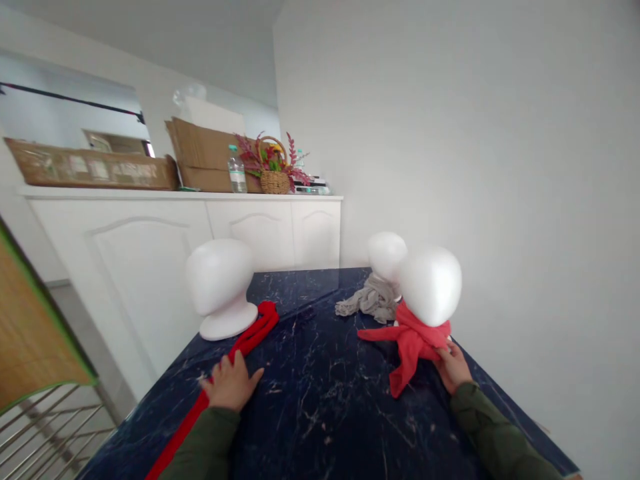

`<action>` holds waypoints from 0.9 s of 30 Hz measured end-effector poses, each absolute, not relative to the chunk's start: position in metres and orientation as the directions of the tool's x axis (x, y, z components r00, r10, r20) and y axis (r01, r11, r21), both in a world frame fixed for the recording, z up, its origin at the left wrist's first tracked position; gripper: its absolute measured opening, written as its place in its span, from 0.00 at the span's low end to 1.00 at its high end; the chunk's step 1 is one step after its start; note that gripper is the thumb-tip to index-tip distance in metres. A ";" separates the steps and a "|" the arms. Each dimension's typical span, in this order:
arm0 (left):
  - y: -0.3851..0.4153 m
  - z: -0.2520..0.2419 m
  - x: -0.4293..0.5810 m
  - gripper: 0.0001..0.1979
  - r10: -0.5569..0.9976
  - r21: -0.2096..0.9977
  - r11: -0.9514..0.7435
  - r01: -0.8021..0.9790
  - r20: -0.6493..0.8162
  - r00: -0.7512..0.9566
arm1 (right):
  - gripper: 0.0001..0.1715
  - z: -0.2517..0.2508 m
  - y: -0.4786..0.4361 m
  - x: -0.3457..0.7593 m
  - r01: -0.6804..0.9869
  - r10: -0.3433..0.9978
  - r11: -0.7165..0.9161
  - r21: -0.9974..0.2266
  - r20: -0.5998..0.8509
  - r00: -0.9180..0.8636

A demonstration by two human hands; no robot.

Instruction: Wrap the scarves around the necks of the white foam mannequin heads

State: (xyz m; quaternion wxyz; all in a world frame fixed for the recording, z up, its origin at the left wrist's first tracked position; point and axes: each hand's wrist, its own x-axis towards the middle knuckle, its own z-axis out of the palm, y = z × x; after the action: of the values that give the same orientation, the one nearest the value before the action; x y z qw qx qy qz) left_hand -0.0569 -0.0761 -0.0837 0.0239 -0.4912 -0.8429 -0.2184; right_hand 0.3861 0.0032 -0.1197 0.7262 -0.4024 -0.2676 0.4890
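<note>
My left hand [231, 383] lies flat with fingers spread on a long red scarf [253, 337] stretched along the dark marble table [320, 400]. The scarf's far end reaches the base of a bare white foam head [220, 285] at the left. My right hand [451, 366] touches the coral-red scarf [410, 341] knotted round the neck of a second foam head [431, 285] at the right; its fingers curl against the cloth. Behind it stands a third foam head [386, 255] wearing a grey scarf [369, 301].
A white cabinet [200, 227] behind the table carries cardboard boxes [205, 157], a water bottle [237, 171] and a flower basket [274, 170]. A plain wall runs along the table's right side. A metal rack [45, 420] sits at lower left.
</note>
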 end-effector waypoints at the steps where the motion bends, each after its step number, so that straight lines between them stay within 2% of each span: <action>1: -0.076 -0.089 -0.070 0.25 0.821 0.252 0.476 0.843 0.217 -0.529 | 0.29 -0.122 0.007 0.390 -0.466 0.919 0.195 -0.863 -0.005 0.395; 3: -0.078 -0.095 -0.086 0.18 0.860 0.162 0.472 0.866 0.129 -0.493 | 0.30 -0.125 0.009 0.392 -0.368 0.897 0.178 -0.913 -0.004 0.443; 6: -0.080 -0.094 -0.090 0.15 0.898 0.218 0.401 0.890 0.101 -0.429 | 0.31 -0.130 0.007 0.393 0.001 0.827 0.067 -0.998 0.056 0.560; 9: -0.081 -0.090 -0.081 0.15 0.904 0.326 0.364 0.873 0.102 -0.415 | 0.29 -0.130 0.002 0.398 0.448 0.790 -0.074 -0.891 0.222 0.571; 11: -0.082 -0.089 -0.072 0.15 0.916 0.366 0.318 0.875 0.119 -0.383 | 0.29 -0.126 -0.001 0.402 0.600 0.811 -0.112 -0.792 0.276 0.516; 14: -0.085 -0.090 -0.054 0.13 0.935 0.426 0.213 0.879 0.172 -0.310 | 0.30 -0.120 -0.007 0.402 0.664 0.847 -0.138 -0.735 0.260 0.464; 21: -0.091 -0.090 -0.022 0.12 0.959 0.536 0.036 0.843 0.219 -0.180 | 0.35 -0.124 -0.015 0.393 0.659 0.877 -0.059 -0.750 0.276 0.392; 25: -0.094 -0.087 -0.017 0.12 0.956 0.609 -0.024 0.793 0.245 -0.159 | 0.42 -0.126 -0.030 0.378 0.662 0.779 0.021 -0.749 0.427 0.459; 27: -0.096 -0.084 -0.014 0.12 0.951 0.650 -0.064 0.757 0.270 -0.151 | 0.41 -0.123 -0.045 0.360 0.651 0.689 0.105 -0.752 0.526 0.498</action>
State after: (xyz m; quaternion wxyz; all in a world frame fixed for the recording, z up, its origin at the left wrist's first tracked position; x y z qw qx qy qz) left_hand -0.0136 -0.0959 -0.0841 -0.1361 -0.6370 -0.6704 -0.3552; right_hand 0.3604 -0.0450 -0.1233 0.5490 -0.6688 -0.5009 0.0176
